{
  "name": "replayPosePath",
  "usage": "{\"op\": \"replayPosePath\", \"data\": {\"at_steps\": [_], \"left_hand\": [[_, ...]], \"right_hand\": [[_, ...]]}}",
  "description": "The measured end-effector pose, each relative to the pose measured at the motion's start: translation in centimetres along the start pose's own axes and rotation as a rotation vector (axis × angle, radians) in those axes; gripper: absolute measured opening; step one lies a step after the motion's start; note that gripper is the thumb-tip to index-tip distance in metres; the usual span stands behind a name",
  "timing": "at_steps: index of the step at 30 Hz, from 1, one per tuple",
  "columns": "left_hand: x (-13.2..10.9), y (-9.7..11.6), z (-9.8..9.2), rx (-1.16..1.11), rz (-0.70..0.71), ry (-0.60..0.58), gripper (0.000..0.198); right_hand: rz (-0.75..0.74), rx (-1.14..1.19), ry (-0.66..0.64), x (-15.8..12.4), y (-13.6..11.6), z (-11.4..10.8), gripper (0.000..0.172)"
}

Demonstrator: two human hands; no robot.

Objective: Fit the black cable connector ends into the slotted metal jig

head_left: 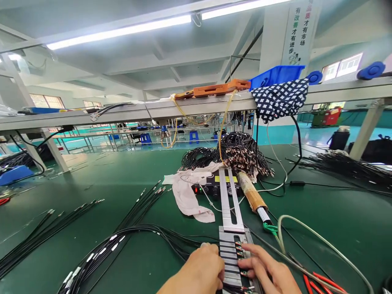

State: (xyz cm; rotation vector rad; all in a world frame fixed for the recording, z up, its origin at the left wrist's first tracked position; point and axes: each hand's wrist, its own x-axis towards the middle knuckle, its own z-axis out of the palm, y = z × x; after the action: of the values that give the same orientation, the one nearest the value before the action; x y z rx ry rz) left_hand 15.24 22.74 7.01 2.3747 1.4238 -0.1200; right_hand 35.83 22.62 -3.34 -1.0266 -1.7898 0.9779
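A slotted metal jig lies on the green table in front of me, with black cables set across its grooves. Short coloured wire ends stick out at its right side. My left hand is curled at the jig's left edge, where a bundle of black cables runs in under it; its fingertips are partly hidden, closed on a black cable. Over the wire ends, my right hand has its fingers stretched and apart, fingertips touching the jig and the ends.
Beyond the jig sit a black control box, a white cloth and a taped handle tool with a pale cord. A large heap of black cables lies behind. Red-handled pliers rest at right. A metal shelf rail crosses above.
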Motion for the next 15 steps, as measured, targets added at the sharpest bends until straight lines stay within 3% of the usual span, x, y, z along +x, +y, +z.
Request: {"op": "replayPosePath", "data": {"at_steps": [6,15], "left_hand": [[-1.3,-0.5,-1.0,-0.267,-0.033,0.037,0.016],[0.3,1.0,-0.3,0.032,-0.075,0.075,0.015]], "right_hand": [[0.123,0.246,0.036,0.4,0.2,-0.2,0.055],[0.149,0.275,0.088,0.4,-0.5,0.1,0.061]]}}
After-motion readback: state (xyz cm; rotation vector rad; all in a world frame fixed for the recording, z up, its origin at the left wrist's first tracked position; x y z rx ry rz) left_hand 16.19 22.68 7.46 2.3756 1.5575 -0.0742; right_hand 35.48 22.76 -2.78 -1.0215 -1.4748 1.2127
